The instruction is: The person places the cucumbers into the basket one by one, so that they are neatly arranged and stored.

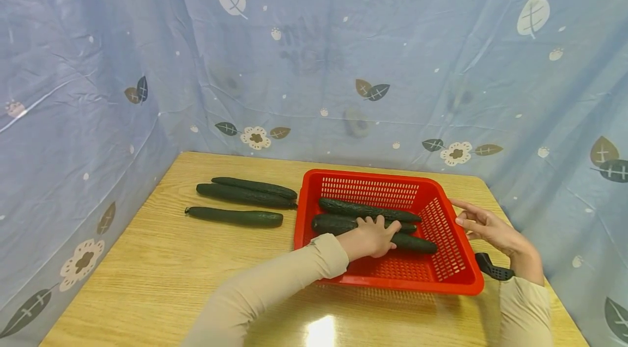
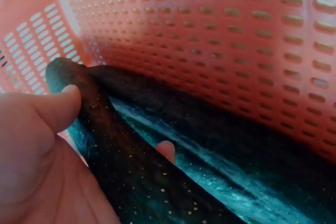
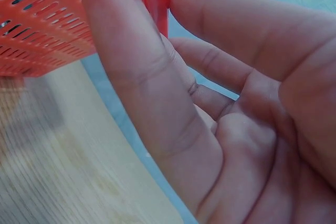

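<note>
Inside the red plastic basket (image 1: 407, 284) lie three dark green cucumbers. My left hand (image 1: 375, 238) reaches in from the front and grips the frontmost cucumber (image 1: 417, 243). In the left wrist view the thumb lies along one side of this cucumber (image 2: 142, 161) and a fingertip (image 2: 167, 150) shows at its other side. Behind it are a middle cucumber (image 1: 336, 224) and a back cucumber (image 1: 368, 209). At the basket's right side, my right hand (image 1: 490, 230) pinches the rim (image 3: 160, 3), with the palm and other fingers outside the basket.
Left of the basket, three more cucumbers lie on the wooden table (image 1: 162, 281): a back one (image 1: 255, 186), a middle one (image 1: 240, 195) beside it, and a front one (image 1: 235, 217) set apart. A patterned blue curtain (image 1: 304, 64) surrounds the table's back and sides.
</note>
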Demonstrator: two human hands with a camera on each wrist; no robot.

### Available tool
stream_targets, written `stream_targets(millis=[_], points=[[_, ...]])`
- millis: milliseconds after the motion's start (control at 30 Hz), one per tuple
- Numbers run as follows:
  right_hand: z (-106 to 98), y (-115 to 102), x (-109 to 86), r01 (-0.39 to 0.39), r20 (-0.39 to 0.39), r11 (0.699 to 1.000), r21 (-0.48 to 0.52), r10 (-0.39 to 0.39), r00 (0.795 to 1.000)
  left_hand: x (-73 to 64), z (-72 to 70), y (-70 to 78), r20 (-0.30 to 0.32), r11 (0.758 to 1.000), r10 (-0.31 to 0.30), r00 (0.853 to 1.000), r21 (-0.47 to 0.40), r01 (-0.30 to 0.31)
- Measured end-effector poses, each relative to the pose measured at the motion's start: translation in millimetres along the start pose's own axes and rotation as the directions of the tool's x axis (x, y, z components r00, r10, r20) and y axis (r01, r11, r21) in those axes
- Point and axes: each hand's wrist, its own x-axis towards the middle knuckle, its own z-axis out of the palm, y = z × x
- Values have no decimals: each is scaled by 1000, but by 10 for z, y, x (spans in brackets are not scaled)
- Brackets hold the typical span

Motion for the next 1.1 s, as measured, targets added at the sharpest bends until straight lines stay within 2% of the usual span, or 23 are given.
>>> stream_targets(millis=[233,467,733,1100], points=[[10,-9,-4,-4,-4,1000,-1,4,1000,50,56,-31,13,1000,-1,1000,-24,1],[10,0,-2,0,0,1000,2,0,1000,23,98,0,29,1000,6,1000,29,-6],[-3,9,12,13,10,1000,7,-13,1000,-23,73,30,41,997,-16,999,80,13],[-8,14,13,20,22,999,26,-20,1000,-36,30,-72,13,989,-45,999,145,42]])
